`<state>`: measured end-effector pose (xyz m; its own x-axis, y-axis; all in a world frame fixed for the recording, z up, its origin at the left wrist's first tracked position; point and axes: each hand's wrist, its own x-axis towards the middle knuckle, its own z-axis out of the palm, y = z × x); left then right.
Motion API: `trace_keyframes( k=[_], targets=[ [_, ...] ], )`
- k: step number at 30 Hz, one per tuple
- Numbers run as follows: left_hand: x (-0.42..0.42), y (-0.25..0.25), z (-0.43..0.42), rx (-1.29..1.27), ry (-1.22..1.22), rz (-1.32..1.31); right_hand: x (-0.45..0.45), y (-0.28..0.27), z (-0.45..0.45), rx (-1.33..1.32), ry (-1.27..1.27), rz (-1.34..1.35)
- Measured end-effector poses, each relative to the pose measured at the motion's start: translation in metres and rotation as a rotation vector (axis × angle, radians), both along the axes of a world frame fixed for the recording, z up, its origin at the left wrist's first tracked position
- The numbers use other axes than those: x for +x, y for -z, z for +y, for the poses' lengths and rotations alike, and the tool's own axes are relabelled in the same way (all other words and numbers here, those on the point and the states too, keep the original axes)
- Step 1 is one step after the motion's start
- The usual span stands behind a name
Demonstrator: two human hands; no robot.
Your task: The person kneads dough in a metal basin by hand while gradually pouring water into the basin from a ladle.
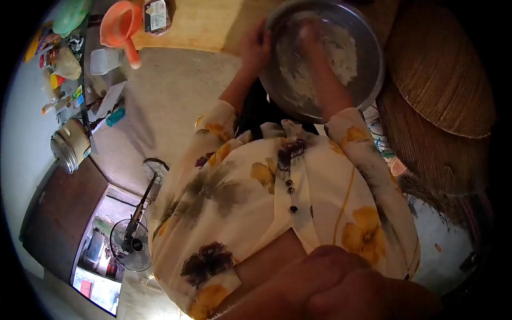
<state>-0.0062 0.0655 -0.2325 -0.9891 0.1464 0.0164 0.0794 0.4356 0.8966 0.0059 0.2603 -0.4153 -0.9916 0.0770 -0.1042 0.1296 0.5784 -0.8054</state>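
Observation:
A wide metal basin stands at the top centre, with pale, flour-like stuff spread over its bottom. My left hand is at the basin's left rim, fingers up against the outer edge; it looks wrapped on the rim. Inside the basin my right hand reaches down into the pale stuff. Motion blurs its fingers, so their shape and anything in them cannot be made out.
A wooden table carries a labelled packet. An orange strainer is at the upper left. Round woven mats lie right of the basin. A fan stands at the lower left, near a doorway.

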Motion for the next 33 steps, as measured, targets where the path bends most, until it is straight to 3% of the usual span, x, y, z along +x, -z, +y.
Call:
trace_keyframes(
  k=[4, 6, 8, 10, 11, 12, 14, 17, 19, 20, 21, 23, 24, 26, 27, 29, 31, 33],
  targets=[
    [-0.001, 0.004, 0.003, 0.14, -0.057, 0.072, 0.087, -0.12, -0.059, -0.324, -0.065, -0.103],
    [0.005, 0.0, 0.005, 0.124, -0.045, 0.043, 0.087, -0.137, -0.061, -0.358, -0.17, -0.144],
    [0.006, 0.003, 0.004, 0.16, -0.031, -0.011, 0.048, -0.119, -0.047, -0.191, -0.369, -0.138],
    [0.0, 0.01, 0.002, 0.19, -0.029, -0.052, -0.014, -0.13, 0.006, 0.142, -0.481, -0.234],
    [-0.002, 0.014, 0.002, 0.123, -0.036, 0.08, -0.043, -0.133, 0.039, 0.279, -0.488, -0.278],
    [0.001, 0.015, 0.001, 0.055, -0.039, 0.202, -0.035, -0.161, 0.05, 0.197, -0.31, -0.34],
    [0.008, 0.014, 0.0, 0.045, -0.034, 0.166, -0.02, -0.225, 0.067, -0.007, 0.077, -0.39],
    [0.005, 0.005, 0.004, 0.065, -0.033, 0.069, 0.008, -0.159, 0.132, 0.405, 0.39, -0.024],
    [0.012, -0.004, 0.003, 0.094, -0.009, -0.038, -0.003, -0.126, 0.142, 0.683, 0.201, 0.117],
    [0.01, -0.008, 0.002, 0.035, 0.012, -0.051, -0.018, -0.112, 0.136, 0.815, -0.096, 0.149],
    [0.006, -0.009, 0.002, -0.023, 0.032, -0.055, -0.022, -0.109, 0.108, 0.819, -0.088, 0.152],
    [0.003, 0.007, 0.0, -0.024, 0.009, 0.048, -0.033, -0.121, 0.012, 0.599, -0.368, 0.458],
    [0.004, 0.012, -0.001, -0.03, -0.012, 0.141, -0.023, -0.134, -0.017, 0.549, -0.461, 0.259],
    [0.007, -0.001, -0.002, 0.045, -0.002, 0.09, -0.01, -0.158, -0.028, 0.502, -0.545, 0.057],
    [0.007, -0.006, -0.001, 0.113, -0.001, 0.041, -0.012, -0.169, -0.022, 0.648, -0.639, 0.014],
    [0.008, -0.007, -0.003, 0.084, 0.012, 0.053, -0.025, -0.185, 0.014, 0.583, -0.682, -0.123],
    [0.011, -0.005, -0.006, 0.05, 0.02, 0.066, -0.023, -0.168, 0.093, 0.616, -0.648, -0.077],
    [0.01, -0.002, -0.003, 0.038, -0.026, 0.095, 0.008, -0.175, 0.114, 0.701, -0.388, -0.028]
  ],
)
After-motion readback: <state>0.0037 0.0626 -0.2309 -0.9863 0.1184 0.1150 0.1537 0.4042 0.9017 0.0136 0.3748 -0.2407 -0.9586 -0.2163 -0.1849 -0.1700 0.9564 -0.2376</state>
